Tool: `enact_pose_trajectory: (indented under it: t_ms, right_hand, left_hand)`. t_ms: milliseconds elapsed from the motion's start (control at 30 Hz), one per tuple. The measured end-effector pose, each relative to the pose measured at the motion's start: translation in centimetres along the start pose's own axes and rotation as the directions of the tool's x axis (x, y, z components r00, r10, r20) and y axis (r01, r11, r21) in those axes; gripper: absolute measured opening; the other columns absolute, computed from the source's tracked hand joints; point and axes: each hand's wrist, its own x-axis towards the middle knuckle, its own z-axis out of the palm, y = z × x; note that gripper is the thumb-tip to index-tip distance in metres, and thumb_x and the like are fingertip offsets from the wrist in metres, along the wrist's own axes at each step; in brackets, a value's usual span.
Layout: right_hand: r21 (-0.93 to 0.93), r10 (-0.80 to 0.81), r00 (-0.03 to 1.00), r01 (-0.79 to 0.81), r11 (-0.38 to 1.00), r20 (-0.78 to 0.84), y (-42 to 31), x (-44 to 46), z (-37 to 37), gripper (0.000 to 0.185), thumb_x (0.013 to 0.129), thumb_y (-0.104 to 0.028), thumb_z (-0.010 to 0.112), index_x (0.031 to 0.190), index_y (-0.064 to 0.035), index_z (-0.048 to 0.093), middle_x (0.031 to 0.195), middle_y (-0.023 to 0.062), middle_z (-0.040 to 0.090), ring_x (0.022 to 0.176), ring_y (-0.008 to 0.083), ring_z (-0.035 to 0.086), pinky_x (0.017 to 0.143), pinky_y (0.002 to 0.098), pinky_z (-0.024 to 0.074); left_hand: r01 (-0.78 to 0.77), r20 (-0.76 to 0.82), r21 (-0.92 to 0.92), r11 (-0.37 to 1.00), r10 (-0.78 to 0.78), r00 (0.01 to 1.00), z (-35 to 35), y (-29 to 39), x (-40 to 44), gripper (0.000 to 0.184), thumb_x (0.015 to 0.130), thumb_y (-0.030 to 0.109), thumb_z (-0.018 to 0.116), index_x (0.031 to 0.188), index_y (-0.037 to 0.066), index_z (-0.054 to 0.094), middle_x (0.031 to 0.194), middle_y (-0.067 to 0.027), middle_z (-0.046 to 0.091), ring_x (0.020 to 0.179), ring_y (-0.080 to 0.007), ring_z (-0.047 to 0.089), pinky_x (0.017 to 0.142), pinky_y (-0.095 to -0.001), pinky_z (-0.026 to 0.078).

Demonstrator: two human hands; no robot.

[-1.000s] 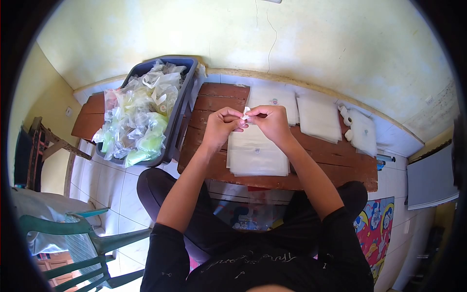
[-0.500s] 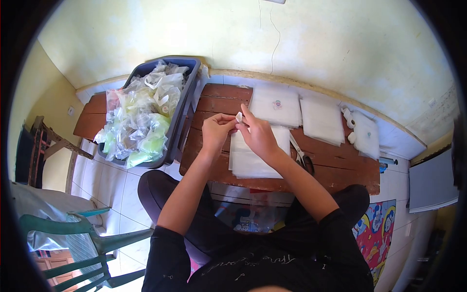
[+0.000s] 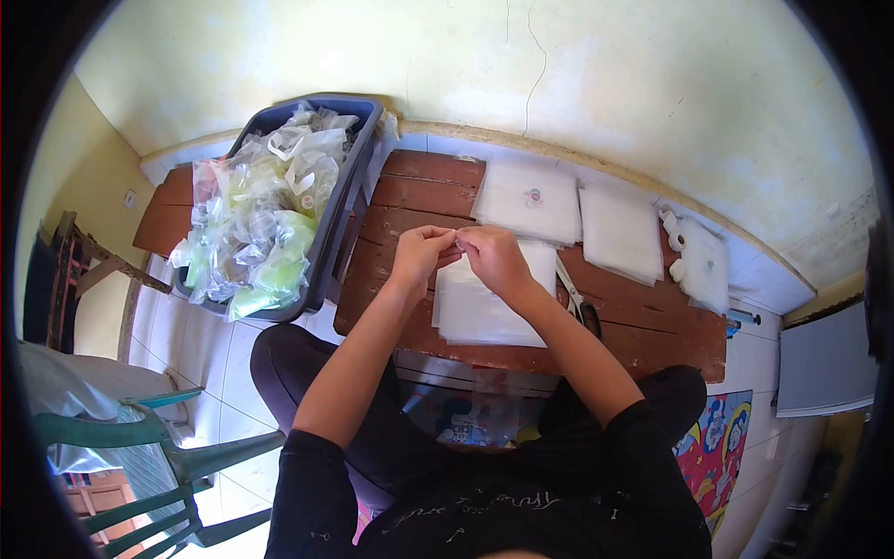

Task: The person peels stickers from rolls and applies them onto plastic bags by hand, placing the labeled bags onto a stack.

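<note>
My left hand [image 3: 422, 255] and my right hand [image 3: 494, 257] meet at the fingertips above the brown wooden bench [image 3: 414, 191]. Both are pinched closed around something small and whitish, mostly hidden between the fingers. Just below them lies a stack of clear plastic bags [image 3: 489, 307], partly covered by my right hand. Scissors [image 3: 579, 300] rest on the bench beside that stack, to the right of my right wrist. Behind are a second stack of bags with a small round print [image 3: 531, 207] and a third stack [image 3: 621, 233].
A dark bin [image 3: 346, 191] heaped with plastic bags [image 3: 265, 224] stands at the left. Small white rolls [image 3: 677, 270] and another bag pile [image 3: 704, 264] sit at the bench's right end. A green chair [image 3: 209, 458] is at the lower left.
The whitish piece that showed between my fingertips is now mostly hidden. My right index finger, raised half a second ago, has curled down. The scissors, hidden at first, now show.
</note>
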Motion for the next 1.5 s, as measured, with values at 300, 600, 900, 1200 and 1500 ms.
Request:
enact_pose_trajectory:
  t_ms: [300, 600, 900, 1200, 1500]
  right_hand:
    - [-0.075, 0.026, 1.0, -0.027, 0.997, -0.005, 3.7, 0.8, 1.4, 0.004, 0.079, -0.002, 0.066, 0.083, -0.0004, 0.066, 0.076, 0.0183, 0.066, 0.071, 0.0356, 0.065, 0.064, 0.0406, 0.0513]
    - [0.018, 0.166, 0.945, -0.168, 0.986, -0.283, 10.7, 4.7, 2.6, 0.007, 0.077, -0.005, 0.071, 0.082, -0.0012, 0.072, 0.076, 0.0171, 0.067, 0.069, 0.0311, 0.065, 0.063, 0.0369, 0.051]
    - [-0.18, 0.188, 0.95, -0.236, 0.955, -0.249, 18.7, 9.1, 4.8, 0.006, 0.079, -0.005, 0.066, 0.081, -0.0011, 0.07, 0.08, 0.0184, 0.064, 0.073, 0.0368, 0.062, 0.069, 0.0435, 0.0501]
    - [-0.314, 0.216, 0.968, -0.245, 0.917, -0.125, 22.3, 10.5, 7.7, 0.013, 0.079, -0.005, 0.055, 0.079, -0.0012, 0.068, 0.083, 0.0194, 0.064, 0.078, 0.0388, 0.062, 0.072, 0.0456, 0.0504]
    - [-0.424, 0.158, 0.985, -0.173, 0.889, -0.07, 23.3, 10.1, 8.0, 0.014, 0.078, -0.007, 0.053, 0.076, -0.0031, 0.067, 0.083, 0.0144, 0.066, 0.089, 0.0317, 0.062, 0.079, 0.0417, 0.0516]
  left_hand:
    - [-0.008, 0.015, 0.104, 0.995, 0.006, 1.0, -0.1, -0.4, 2.7, 0.018, 0.09, 0.013, 0.062, 0.102, 0.002, 0.069, 0.094, -0.0066, 0.071, 0.089, -0.012, 0.064, 0.072, -0.0235, 0.04]
    - [-0.251, -0.169, 0.358, 0.899, 0.327, 0.93, 1.7, -1.7, 12.2, 0.028, 0.086, 0.016, 0.067, 0.109, 0.002, 0.07, 0.098, -0.0094, 0.073, 0.086, -0.014, 0.069, 0.081, -0.0278, 0.052]
    - [-0.191, -0.005, 0.792, 0.58, 0.32, 0.948, 2.5, -0.3, 18.2, 0.043, 0.084, 0.021, 0.066, 0.126, 0.01, 0.061, 0.12, -0.0176, 0.064, 0.116, -0.0354, 0.058, 0.098, -0.042, 0.046]
    - [-0.274, 0.142, 0.891, 0.361, 0.353, 0.925, 1.2, -4.2, 21.6, 0.054, 0.089, 0.023, 0.061, 0.139, 0.008, 0.047, 0.148, -0.0161, 0.041, 0.139, -0.0335, 0.034, 0.114, -0.0485, 0.027]
    - [-0.294, 0.182, 0.92, 0.26, 0.382, 0.906, 1.3, -5.0, 21.5, 0.054, 0.088, 0.022, 0.062, 0.138, 0.007, 0.049, 0.148, -0.0154, 0.04, 0.14, -0.0344, 0.032, 0.114, -0.0498, 0.025]
